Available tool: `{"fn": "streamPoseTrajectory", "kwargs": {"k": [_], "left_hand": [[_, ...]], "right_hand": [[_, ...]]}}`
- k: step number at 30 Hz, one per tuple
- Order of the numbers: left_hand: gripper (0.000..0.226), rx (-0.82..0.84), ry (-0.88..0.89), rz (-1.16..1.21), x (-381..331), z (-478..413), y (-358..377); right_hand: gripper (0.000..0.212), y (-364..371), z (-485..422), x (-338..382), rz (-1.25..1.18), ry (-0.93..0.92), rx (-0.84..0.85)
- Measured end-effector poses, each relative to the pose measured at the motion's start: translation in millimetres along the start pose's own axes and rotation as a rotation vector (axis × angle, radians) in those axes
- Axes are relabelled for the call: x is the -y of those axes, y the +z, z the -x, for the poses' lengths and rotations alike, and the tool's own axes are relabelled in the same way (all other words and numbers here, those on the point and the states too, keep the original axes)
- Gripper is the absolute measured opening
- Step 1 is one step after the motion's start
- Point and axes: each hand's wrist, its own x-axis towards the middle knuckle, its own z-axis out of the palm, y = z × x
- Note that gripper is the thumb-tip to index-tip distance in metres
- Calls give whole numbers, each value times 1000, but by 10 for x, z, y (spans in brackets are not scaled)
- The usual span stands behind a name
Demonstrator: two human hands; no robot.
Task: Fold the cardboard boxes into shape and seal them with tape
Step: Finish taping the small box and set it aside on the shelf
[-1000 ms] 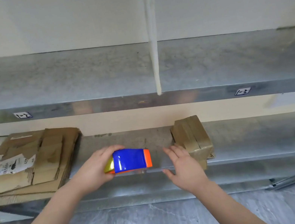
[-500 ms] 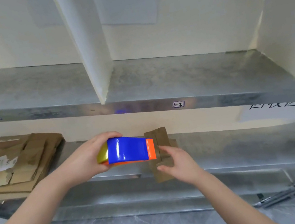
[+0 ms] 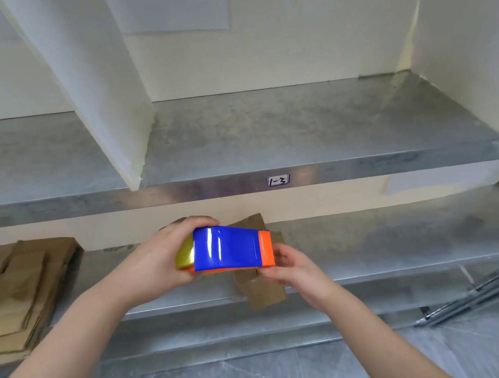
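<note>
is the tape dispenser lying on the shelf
No, the left hand grips the tape dispenser clear of the shelf, in front of the box that the right hand holds.

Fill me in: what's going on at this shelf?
A person's left hand grips a blue-and-orange plastic tape dispenser over the front of the lower grey metal shelf. The right hand pinches a small brown cardboard box behind the dispenser's orange end; whether it is taped cannot be seen. Flattened brown cardboard boxes lie stacked at the shelf's left.
</note>
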Motion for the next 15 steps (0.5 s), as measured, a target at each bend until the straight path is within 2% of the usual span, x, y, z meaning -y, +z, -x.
{"fn": "streamPoseTrajectory", "kwargs": {"k": [5, 9, 12, 15], "left_hand": [[78, -15, -17, 68, 43, -25, -1], [75, -7, -76, 138, 90, -18, 5], [75, 1, -205, 246, 200, 17, 15], [76, -17, -340, 384, 324, 64, 28]], "right_hand": [[52, 63, -42, -51, -285, 46, 57], [53, 135, -76, -66, -311, 37, 49], [56, 142, -97, -104, -208, 21, -21], [56, 143, -95, -143, 113, -64, -120]]}}
